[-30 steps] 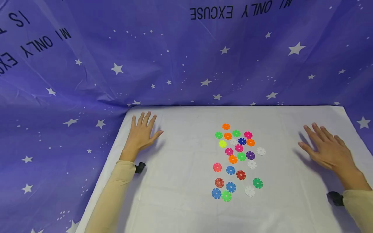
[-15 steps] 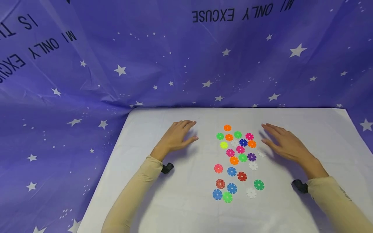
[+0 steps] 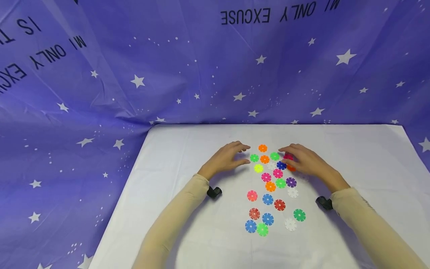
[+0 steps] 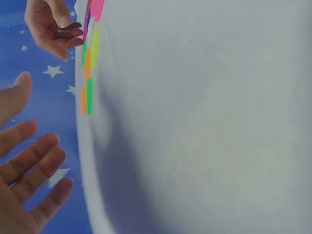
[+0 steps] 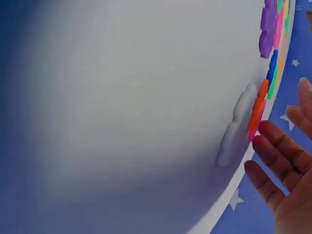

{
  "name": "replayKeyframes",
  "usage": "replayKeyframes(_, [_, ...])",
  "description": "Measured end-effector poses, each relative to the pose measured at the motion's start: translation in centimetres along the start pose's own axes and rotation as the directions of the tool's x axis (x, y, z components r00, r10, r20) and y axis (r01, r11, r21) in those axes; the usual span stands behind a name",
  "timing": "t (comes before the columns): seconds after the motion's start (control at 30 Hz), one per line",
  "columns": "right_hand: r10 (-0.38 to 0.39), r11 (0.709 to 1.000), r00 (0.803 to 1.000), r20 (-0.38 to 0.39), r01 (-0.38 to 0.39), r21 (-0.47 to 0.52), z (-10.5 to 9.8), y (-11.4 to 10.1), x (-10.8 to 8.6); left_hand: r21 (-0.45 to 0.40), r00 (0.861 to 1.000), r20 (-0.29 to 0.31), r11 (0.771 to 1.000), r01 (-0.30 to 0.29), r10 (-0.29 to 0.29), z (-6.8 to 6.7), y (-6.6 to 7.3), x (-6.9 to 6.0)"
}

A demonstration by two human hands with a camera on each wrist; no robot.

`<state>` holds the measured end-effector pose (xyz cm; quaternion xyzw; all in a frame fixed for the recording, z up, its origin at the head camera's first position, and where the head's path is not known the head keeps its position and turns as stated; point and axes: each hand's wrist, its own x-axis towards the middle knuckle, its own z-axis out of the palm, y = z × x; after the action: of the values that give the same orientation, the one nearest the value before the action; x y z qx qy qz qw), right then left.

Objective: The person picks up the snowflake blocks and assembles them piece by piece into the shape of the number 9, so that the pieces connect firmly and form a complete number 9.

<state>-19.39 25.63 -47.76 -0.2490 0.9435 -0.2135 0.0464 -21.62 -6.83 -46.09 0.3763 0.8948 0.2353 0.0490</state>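
Notched discs (image 3: 267,199) in many colors lie scattered on a white-covered table (image 3: 208,239) before a starry purple backdrop (image 3: 201,67) in the head view. A person's left hand (image 3: 226,156), thumb and fingers apart, hangs just beside a green disc (image 3: 254,158); the right hand (image 3: 304,158), its thumb also apart from its fingers, partly covers a pink disc (image 3: 287,157) and an orange disc (image 3: 291,168). In the left wrist view, the left fingers are spread, with discs seen edge-on beyond. In the right wrist view, the right fingers spread beside orange and pink pieces, contact impossible to tell; a white disc (image 5: 236,124) lies near them.
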Motion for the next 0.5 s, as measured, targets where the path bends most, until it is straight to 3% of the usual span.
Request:
replayKeyframes(0.07, [-0.010,1.000,1.000,0.014,0.010,0.000,0.1,0.1,0.8,-0.081,1.000,0.020,0.997,0.008,-0.007,0.6,-0.4,0.9])
replayKeyframes(0.17, [-0.011,1.000,0.999,0.048,0.012,-0.005,0.4,0.1,1.8,-0.123,0.998,0.052,0.992,0.025,-0.018,1.6,-0.9,2.0])
replayKeyframes(0.3, [-0.005,0.999,0.997,0.076,0.008,-0.040,0.9,-0.3,2.7,-0.097,0.995,0.085,0.994,0.056,-0.048,2.4,-0.9,2.8])
replayKeyframes(0.5, [-0.025,0.998,0.999,0.045,0.028,-0.055,0.9,-0.4,3.1,-0.050,0.993,0.091,0.996,0.077,-0.073,3.1,-1.0,3.6])
